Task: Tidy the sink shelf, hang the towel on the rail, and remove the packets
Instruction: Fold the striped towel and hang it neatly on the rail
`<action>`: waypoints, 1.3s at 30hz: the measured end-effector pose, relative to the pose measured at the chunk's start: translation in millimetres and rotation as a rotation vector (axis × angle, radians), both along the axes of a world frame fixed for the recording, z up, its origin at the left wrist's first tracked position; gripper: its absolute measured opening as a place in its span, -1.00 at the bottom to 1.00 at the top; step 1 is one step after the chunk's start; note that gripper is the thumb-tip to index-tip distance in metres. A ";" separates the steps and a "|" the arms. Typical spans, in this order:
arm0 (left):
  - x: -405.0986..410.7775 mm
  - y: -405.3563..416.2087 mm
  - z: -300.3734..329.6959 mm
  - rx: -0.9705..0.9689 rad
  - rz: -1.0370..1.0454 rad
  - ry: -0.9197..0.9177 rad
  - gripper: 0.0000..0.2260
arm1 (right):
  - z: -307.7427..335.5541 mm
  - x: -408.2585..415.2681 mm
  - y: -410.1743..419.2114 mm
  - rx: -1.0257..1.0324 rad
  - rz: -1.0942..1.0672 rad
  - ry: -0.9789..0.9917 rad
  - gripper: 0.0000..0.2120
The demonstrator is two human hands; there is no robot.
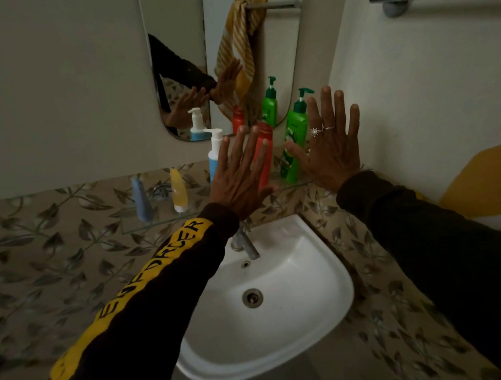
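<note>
Both your hands are spread flat and hold nothing: the left hand (pixel 238 175) in front of the red bottle (pixel 265 154), the right hand (pixel 331 148) beside the green pump bottle (pixel 295 142) on the glass shelf (pixel 142 226). The striped towel (pixel 237 53), soft and limp, seems to be a mirror reflection; pinch a corner. The smooth plastic bottles look slippery; I see no packets.

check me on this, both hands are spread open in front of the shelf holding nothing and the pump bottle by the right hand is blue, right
Not quite. In the head view the pump bottle beside the right hand is green, not blue; the blue-and-white pump bottle stands by the left hand. The rest holds: both hands are spread open in front of the shelf, holding nothing.
</note>
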State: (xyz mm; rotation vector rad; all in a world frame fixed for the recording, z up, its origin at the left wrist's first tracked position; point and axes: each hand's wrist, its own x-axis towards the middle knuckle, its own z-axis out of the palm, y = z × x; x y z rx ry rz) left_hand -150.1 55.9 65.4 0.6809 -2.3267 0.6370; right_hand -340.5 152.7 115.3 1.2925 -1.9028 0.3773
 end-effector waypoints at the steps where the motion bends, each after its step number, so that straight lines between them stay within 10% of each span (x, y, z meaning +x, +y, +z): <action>1: 0.5 -1.5 -0.4 0.006 0.002 0.001 -0.15 | 0.2 0.0 0.7 0.008 -0.002 0.001 -0.15; 39: -72.2 13.0 87.7 -0.174 -0.075 0.076 -0.12 | 72.2 -54.0 60.4 -0.113 -0.085 0.351 -0.17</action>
